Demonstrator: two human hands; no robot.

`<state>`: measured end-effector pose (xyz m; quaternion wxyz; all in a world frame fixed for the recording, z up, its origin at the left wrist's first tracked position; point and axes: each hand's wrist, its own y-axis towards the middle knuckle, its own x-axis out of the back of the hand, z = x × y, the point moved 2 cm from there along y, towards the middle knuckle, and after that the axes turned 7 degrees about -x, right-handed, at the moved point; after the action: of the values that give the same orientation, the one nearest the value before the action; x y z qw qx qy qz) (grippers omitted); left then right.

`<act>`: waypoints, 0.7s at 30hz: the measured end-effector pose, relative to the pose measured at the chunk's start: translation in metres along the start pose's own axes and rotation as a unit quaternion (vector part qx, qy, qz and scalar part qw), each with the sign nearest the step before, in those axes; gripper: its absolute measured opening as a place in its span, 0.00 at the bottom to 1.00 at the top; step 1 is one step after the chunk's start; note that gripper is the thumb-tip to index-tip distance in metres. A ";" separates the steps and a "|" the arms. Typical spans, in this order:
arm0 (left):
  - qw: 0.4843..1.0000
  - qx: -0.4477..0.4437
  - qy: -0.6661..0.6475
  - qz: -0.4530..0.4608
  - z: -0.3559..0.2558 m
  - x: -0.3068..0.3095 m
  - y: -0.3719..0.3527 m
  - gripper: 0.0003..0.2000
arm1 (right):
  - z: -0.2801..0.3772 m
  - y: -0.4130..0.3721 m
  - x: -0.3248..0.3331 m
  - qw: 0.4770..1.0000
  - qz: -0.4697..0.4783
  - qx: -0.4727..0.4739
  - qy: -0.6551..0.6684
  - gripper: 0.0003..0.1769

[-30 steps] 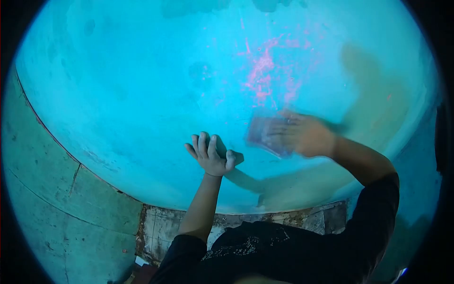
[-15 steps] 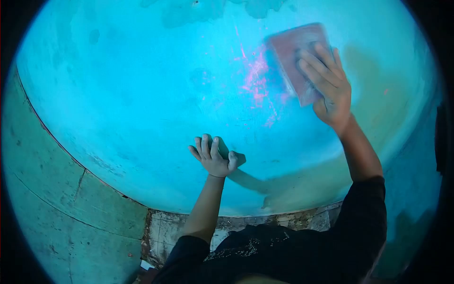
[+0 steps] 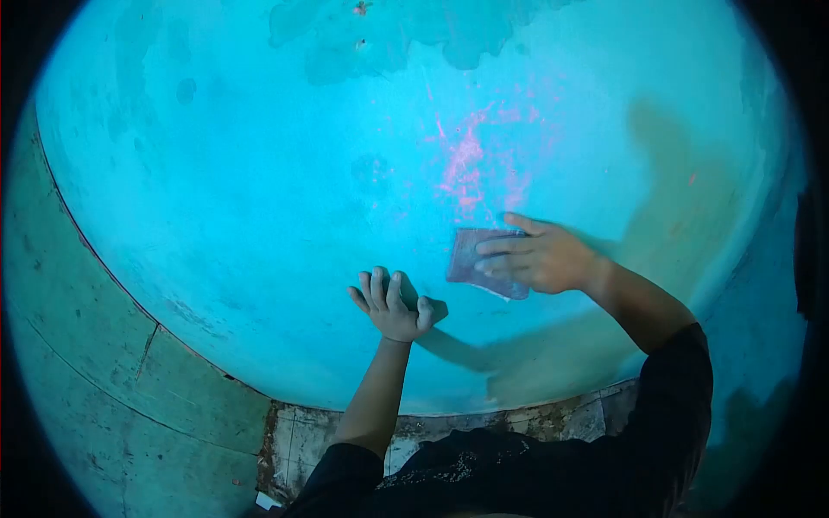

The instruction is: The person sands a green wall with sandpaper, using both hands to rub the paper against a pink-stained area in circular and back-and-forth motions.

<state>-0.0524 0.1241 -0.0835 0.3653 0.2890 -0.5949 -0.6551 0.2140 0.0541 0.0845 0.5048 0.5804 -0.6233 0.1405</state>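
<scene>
A turquoise painted wall [image 3: 259, 224] fills most of the head view, with a scraped patch of pink [image 3: 464, 162] in its middle. My right hand [image 3: 553, 259] holds a reddish-brown sheet of sandpaper [image 3: 466, 255] flat against the wall, just below the pink patch. Its fingers lie over the sheet and cover the right part of it. To the lower left, my left hand [image 3: 395, 312] rests on the wall with spread fingers, holding nothing. The sandpaper is a short way above and right of it.
Darker damp-looking stains [image 3: 466, 47] mark the wall's upper part. Along its foot runs a dirty tiled strip [image 3: 298, 440]. A greenish surface with seams [image 3: 112, 371] borders the wall at left. My arms' shadows fall at right.
My right hand has swept the sandpaper down and to the left, from right of the pink patch to below it. My left hand stays on the wall; the view has shifted slightly.
</scene>
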 end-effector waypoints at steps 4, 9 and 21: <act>1.000 0.015 0.002 0.000 -0.001 0.000 -0.001 0.31 | -0.030 0.004 0.073 0.917 -0.288 -0.229 -0.157 0.22; 1.000 -0.002 0.004 0.003 0.002 0.002 -0.001 0.32 | 0.002 0.007 0.008 1.000 0.005 -0.014 -0.016 0.20; 1.000 0.010 -0.003 -0.005 0.001 0.000 0.001 0.30 | -0.011 0.025 0.046 0.988 -0.077 -0.098 -0.087 0.25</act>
<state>-0.0531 0.1243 -0.0820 0.3575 0.2937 -0.6010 -0.6517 0.2060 0.0427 0.1354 0.5125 0.5840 -0.6294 -0.0115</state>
